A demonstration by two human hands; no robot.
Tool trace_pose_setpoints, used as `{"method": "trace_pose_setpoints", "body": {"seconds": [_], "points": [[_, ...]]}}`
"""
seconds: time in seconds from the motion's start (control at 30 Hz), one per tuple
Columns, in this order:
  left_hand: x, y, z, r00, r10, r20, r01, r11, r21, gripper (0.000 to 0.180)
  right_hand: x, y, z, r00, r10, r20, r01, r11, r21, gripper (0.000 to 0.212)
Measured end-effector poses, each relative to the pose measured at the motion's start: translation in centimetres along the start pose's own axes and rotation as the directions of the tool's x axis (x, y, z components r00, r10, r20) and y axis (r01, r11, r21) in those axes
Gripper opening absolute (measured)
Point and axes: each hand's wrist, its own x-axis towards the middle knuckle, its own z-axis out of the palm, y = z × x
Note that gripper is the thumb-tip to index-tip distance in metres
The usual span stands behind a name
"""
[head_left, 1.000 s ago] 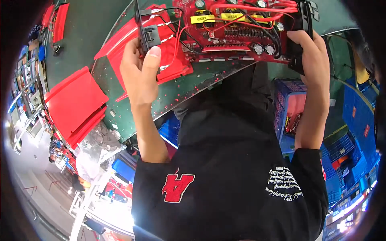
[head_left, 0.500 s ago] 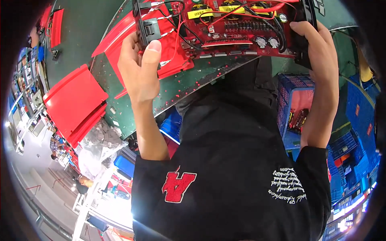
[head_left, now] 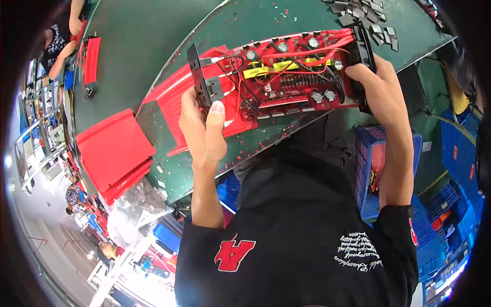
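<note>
Between my hands is a red circuit board [head_left: 302, 94] with yellow-labelled coils, capacitors and red and black wires. My left hand [head_left: 203, 125] grips the black end panel [head_left: 197, 71] at the board's left end, thumb against its near side by a black socket. My right hand [head_left: 381, 89] is closed round the black end panel [head_left: 364, 46] at the other end. Wires run from the left panel to the board. Beneath the board's left part lies a red ribbed housing piece [head_left: 176, 117] on the green table [head_left: 225, 38].
Flat red panels [head_left: 115, 153] are stacked at the table's left edge. Grey-black pads [head_left: 376, 23] lie at the far right. A blue crate [head_left: 360, 169] stands below on the right. Another person's arm [head_left: 64, 56] and a red part [head_left: 91, 59] are at the far left.
My view has shifted, so the board and both hands appear lower and the pads at the far right show more. Both hands keep their hold on the end panels.
</note>
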Motion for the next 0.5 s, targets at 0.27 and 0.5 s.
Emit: {"method": "trace_pose_setpoints", "body": {"seconds": [0.27, 0.5], "points": [[0.1, -0.1, -0.2, 1.000, 0.009, 0.001, -0.009, 0.998, 0.056, 0.050, 0.7, 0.2, -0.3, 0.997, 0.050, 0.051, -0.047, 0.998, -0.052, 0.017], [0.0, 0.0, -0.2, 1.000, 0.011, 0.013, -0.012, 0.999, 0.048, 0.048, 0.5, -0.7, -0.1, 0.994, 0.083, 0.066, -0.082, 0.996, -0.022, 0.015]]}}
